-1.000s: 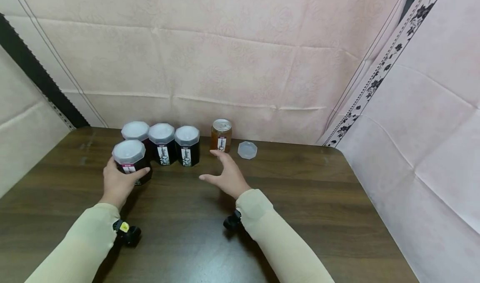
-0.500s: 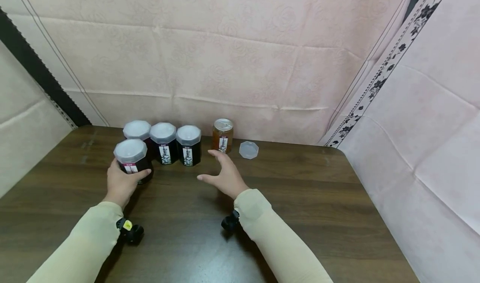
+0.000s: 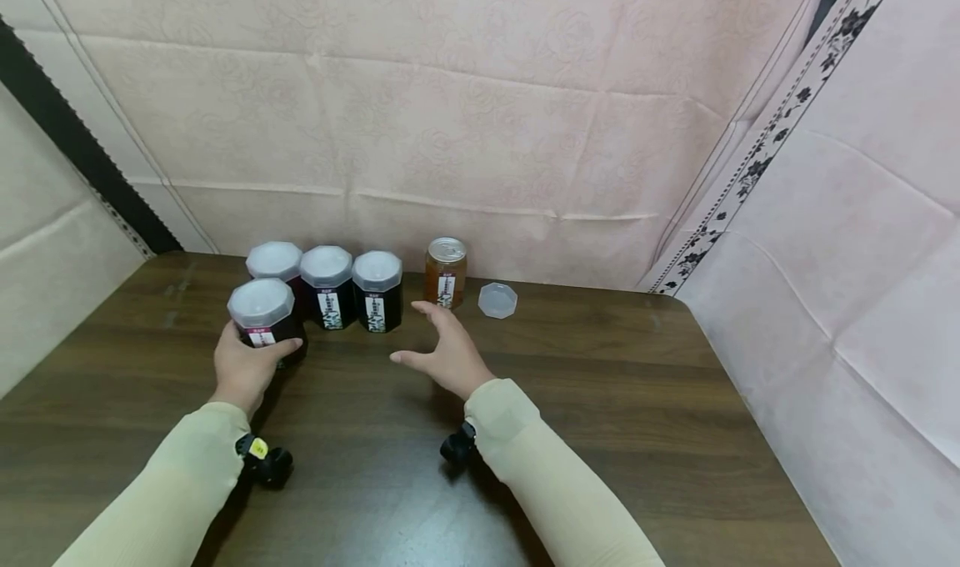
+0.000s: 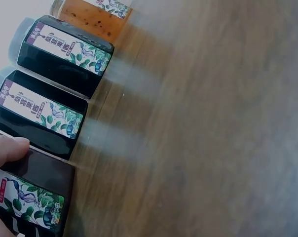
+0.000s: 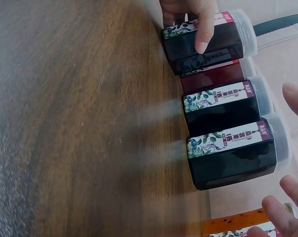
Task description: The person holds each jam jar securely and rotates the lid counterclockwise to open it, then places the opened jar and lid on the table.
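Fairly bright, soft light reaches my table point(image 3: 637, 417) from above, leaving a whitish glare near the bottom of the head view and dark shadows beside my sleeves point(image 3: 157, 492). My left wrist view washes the backdrop point(image 4: 11, 12) to white in its upper left corner and blurs the table toward the right, with pale reflections stretching from the jars point(image 4: 50, 66) (their labels point(image 4: 65, 49) look sharper than the grain), while my right wrist view is dim, glinting at lower left

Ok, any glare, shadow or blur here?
Head view: pale glare on the near part of the table, shadows beside the left sleeve and right sleeve; left wrist view: table soft toward the right, jar labels crisper; right wrist view: pale streaks on the table beside the dark jars.
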The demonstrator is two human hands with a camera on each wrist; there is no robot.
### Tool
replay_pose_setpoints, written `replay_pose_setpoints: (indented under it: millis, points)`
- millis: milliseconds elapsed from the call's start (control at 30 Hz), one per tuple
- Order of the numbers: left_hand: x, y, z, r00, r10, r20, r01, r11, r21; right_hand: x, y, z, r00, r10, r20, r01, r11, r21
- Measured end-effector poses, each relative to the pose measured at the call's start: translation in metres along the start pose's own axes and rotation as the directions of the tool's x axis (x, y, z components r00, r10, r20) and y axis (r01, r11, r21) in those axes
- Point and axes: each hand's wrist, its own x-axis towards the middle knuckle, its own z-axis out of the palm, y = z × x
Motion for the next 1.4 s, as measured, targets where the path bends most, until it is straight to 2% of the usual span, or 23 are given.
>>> replay_pose_setpoints:
  millis: [233,467,700,867,1167,1267,1400]
  points:
    - [-0.003,0.003,0.003,0.999,-0.033,-0.040,0.031,0.998,-0.054,0.001,-0.001,0.000,1.000,-0.012,-0.002,0.012,1.000,-0.008]
    - [-0.009,0.008,0.003,0.998,-0.011,-0.062,0.007,0.998,-0.054,0.001,-0.001,-0.001,1.000,-0.008,-0.004,0.008,1.000,-0.016]
    - [-0.017,0.015,0.002,0.995,0.083,-0.054,-0.085,0.996,-0.027,-0.001,-0.002,-0.004,1.000,-0.017,-0.005,0.017,1.000,-0.023]
    - [-0.025,0.019,0.004,0.990,0.141,-0.029,-0.140,0.990,0.028,-0.004,-0.002,-0.006,1.000,-0.021,0.001,0.021,0.999,-0.031]
    - [-0.034,0.027,0.009,0.974,0.228,0.018,-0.229,0.971,0.069,-0.007,0.001,-0.012,1.000,-0.003,-0.006,0.003,1.000,-0.016]
    - [-0.036,0.029,0.011,0.965,0.260,0.028,-0.261,0.962,0.074,-0.009,0.002,-0.014,1.000,0.003,-0.005,-0.003,1.000,-0.012]
    - [-0.038,0.030,0.013,0.945,0.325,0.036,-0.327,0.940,0.097,-0.010,0.003,-0.016,1.000,0.003,-0.010,-0.003,1.000,-0.014]
